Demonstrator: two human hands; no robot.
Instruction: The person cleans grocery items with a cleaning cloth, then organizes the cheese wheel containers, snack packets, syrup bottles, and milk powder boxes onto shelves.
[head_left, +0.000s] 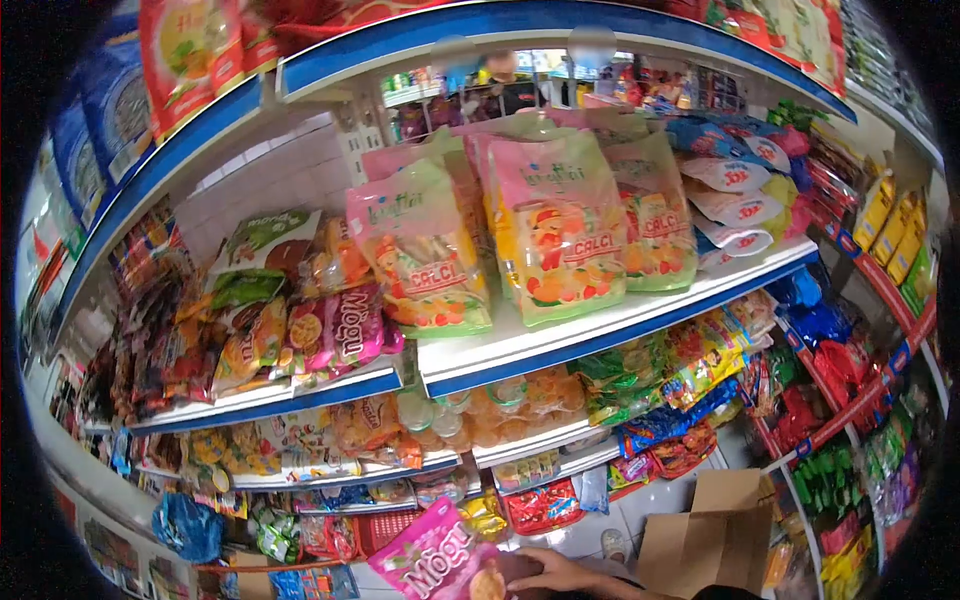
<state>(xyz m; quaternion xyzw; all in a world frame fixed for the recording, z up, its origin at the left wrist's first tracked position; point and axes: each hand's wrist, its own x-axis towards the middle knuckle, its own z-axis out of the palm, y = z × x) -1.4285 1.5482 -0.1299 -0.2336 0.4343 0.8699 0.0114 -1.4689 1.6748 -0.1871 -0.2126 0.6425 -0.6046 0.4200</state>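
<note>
At the bottom of the head view, my right hand (556,573) is closed on the right side of a pink snack bag (432,556) lettered "Mogu". The bag tilts and its lower part runs out of the frame. My left hand does not show. Above and to the left, a matching pink Mogu bag (338,328) lies on the shelf among other snack bags, such as an orange one (250,345). Green and pink bags marked "Calci" stand upright on the right half of that shelf, the front one (556,235) near its edge.
An opened cardboard box (705,545) stands on the tiled floor at lower right, near a foot (613,545). Lower shelves hold jars (508,392) and packets. A red-edged rack (850,410) runs along the right. A blue-edged shelf (560,22) hangs overhead.
</note>
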